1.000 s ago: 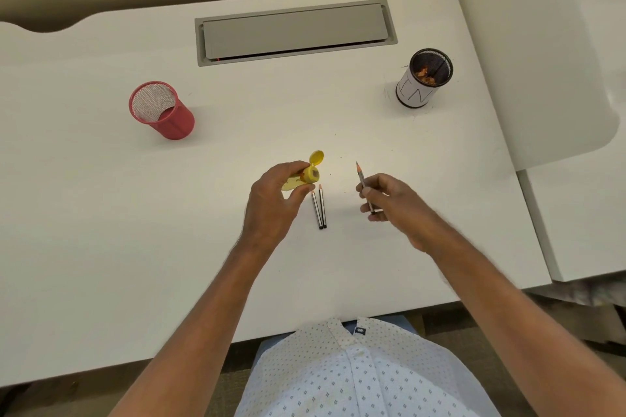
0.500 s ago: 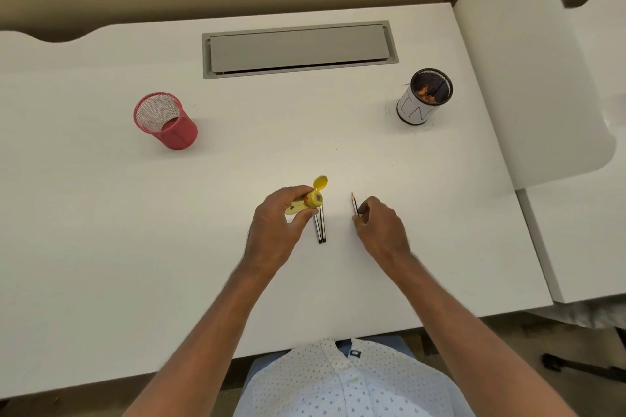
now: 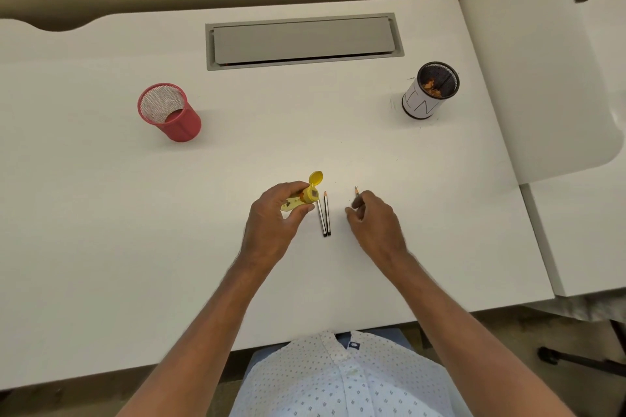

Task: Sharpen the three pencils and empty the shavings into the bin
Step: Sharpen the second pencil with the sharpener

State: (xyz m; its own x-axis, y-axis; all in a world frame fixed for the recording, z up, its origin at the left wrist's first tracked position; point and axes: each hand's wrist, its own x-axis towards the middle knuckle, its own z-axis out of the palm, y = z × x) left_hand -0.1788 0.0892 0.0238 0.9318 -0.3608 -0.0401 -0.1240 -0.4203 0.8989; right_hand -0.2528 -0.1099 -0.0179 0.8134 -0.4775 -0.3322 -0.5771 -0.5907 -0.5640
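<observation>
My left hand (image 3: 274, 223) holds a yellow pencil sharpener (image 3: 303, 198) just above the white desk (image 3: 101, 213). Its lid is flipped open, and shavings show through the clear body. Right beside it, two sharpened pencils (image 3: 325, 215) lie side by side on the desk, tips pointing away from me. My right hand (image 3: 376, 223) rests low on the desk to their right, fingers curled on a third pencil (image 3: 356, 191); only its sharpened tip sticks out. The bin, a black mesh cup (image 3: 425, 101) wrapped in white paper, stands at the far right with shavings inside.
A red mesh cup (image 3: 176, 120) stands at the far left. A grey cable hatch (image 3: 305, 41) is set into the back of the desk. A white side panel (image 3: 542, 61) rises along the right edge, with another white desk (image 3: 589, 247) beyond it.
My right hand has come down and left, bringing the third pencil down to the desk near the other two. My left hand with the sharpener has stayed roughly in place.
</observation>
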